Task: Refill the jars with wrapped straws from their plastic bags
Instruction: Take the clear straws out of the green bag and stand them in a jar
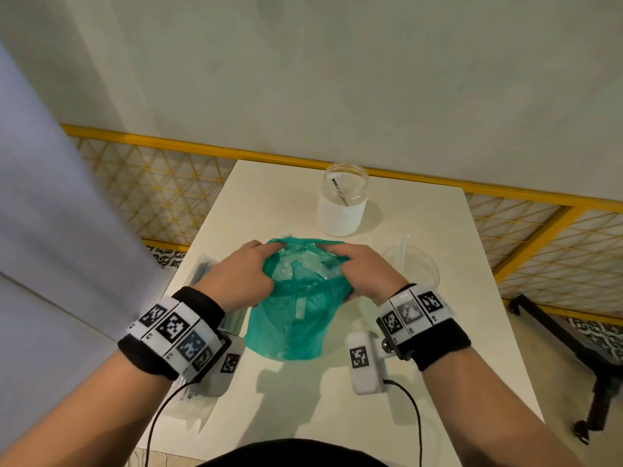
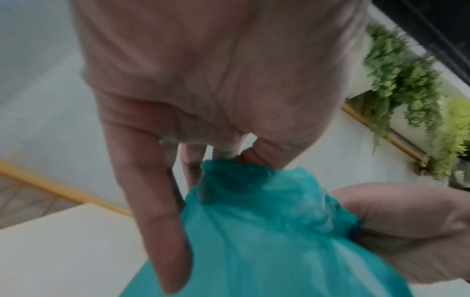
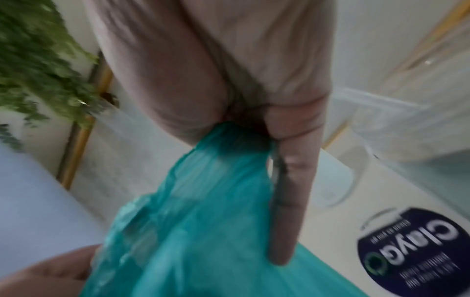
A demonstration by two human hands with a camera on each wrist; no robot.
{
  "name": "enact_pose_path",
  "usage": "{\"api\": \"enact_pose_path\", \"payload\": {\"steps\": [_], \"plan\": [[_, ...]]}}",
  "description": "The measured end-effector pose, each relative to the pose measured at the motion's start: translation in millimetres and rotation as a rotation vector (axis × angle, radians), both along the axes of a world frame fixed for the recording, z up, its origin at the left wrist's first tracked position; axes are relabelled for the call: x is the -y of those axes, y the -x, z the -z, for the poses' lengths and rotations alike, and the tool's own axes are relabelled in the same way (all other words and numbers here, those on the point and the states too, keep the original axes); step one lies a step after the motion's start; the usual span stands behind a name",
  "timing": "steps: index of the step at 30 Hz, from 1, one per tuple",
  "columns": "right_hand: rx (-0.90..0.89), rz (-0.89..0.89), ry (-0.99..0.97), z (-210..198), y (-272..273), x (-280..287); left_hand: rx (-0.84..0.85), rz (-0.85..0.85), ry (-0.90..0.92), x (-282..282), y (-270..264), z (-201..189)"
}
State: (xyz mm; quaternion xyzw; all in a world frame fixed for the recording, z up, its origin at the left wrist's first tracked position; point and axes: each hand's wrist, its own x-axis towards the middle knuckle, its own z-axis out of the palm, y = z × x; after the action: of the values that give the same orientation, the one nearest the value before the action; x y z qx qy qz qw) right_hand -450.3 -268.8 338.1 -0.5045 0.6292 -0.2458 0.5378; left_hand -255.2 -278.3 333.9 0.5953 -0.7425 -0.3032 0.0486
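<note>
I have the teal plastic bag (image 1: pixel 290 318) between my two hands, over the middle of the white table (image 1: pixel 438 230), its lower end resting on the tabletop close to me. My left hand (image 1: pixel 237 274) pinches the left side of the bag's mouth, and in the left wrist view my thumb (image 2: pixel 264 158) and first finger meet on the gathered plastic while the other fingers (image 2: pixel 152 201) hang straighter beside it. My right hand (image 1: pixel 365 269) has its fingers curled into the right side of the mouth, bunching the plastic in the fist, with one finger (image 3: pixel 289 201) lying long against the bag in the right wrist view. The mouth is spread between both hands, and pale wrapped straws (image 1: pixel 300 267) show through the opening. Beyond the bag, toward the wall, stands a clear glass jar (image 1: pixel 342 202) with one dark straw (image 1: pixel 340 190) leaning inside. Just to the right of my right hand is a second clear container (image 1: pixel 418 264) with a pale straw (image 1: pixel 403 251) sticking up from it. To the left of my left hand lies a clear packet of dark straws (image 1: pixel 202 269).
</note>
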Motion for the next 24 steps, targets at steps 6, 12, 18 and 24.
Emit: {"api": "enact_pose_path", "payload": {"steps": [6, 12, 18, 24], "plan": [[-0.048, 0.006, -0.374, 29.6, 0.2, 2.3, -0.075, -0.242, -0.123, 0.5, -5.0, 22.6], [0.312, -0.091, -0.340, 33.6, 3.2, -1.5, -0.552, -0.338, -0.419, -10.8, 3.1, 12.5], [0.426, -0.179, -0.129, 47.4, 4.1, -4.1, -0.644, -0.218, -0.425, -12.6, 7.5, 16.5], [0.291, 0.093, -0.050, 93.2, 2.9, 6.5, -0.508, -0.217, -0.373, 3.6, 2.0, 61.8]]}}
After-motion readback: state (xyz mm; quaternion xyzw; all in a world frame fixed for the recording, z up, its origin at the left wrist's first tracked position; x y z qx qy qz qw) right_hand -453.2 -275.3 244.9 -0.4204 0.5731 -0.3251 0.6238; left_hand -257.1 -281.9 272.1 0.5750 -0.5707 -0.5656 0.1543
